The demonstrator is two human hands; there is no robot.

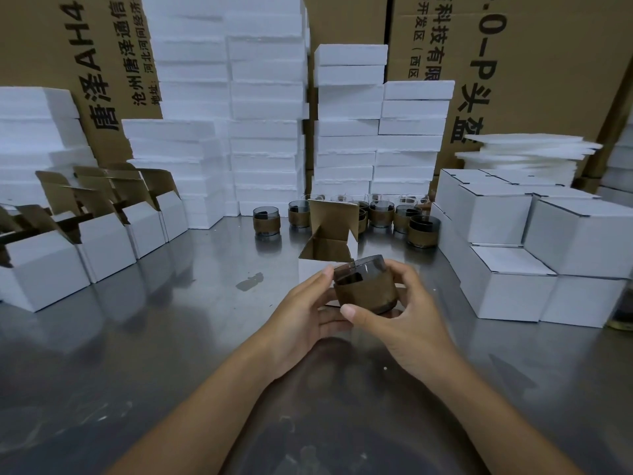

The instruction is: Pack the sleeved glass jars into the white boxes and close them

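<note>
Far off to the left hand's [301, 313] outer side, open white boxes [102, 245] wait in a row on the table [171, 337]. Both hands clasp one sleeved glass jar [364, 286], the left cupping its side, the right hand [397, 317] wrapping the cardboard sleeve. Just beyond the fingers stands an open box [330, 248]. Glass seems breakable and slick; the sleeve looks the safer hold.

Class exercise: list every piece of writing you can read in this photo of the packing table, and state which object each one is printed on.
"AH4" and "唐泽", rotated sideways: large brown cardboard carton at back left.
"沧州唐泽通信", then "地址: 河北河间经济开...", cut off: same carton.
"科技有限", then "开发区 (西区", partly hidden: large brown cardboard carton at back right.
".0-P头盔", rotated: same carton.
White folding boxes, foam blocks, brown-sleeved glass jars: no readable text.
</note>
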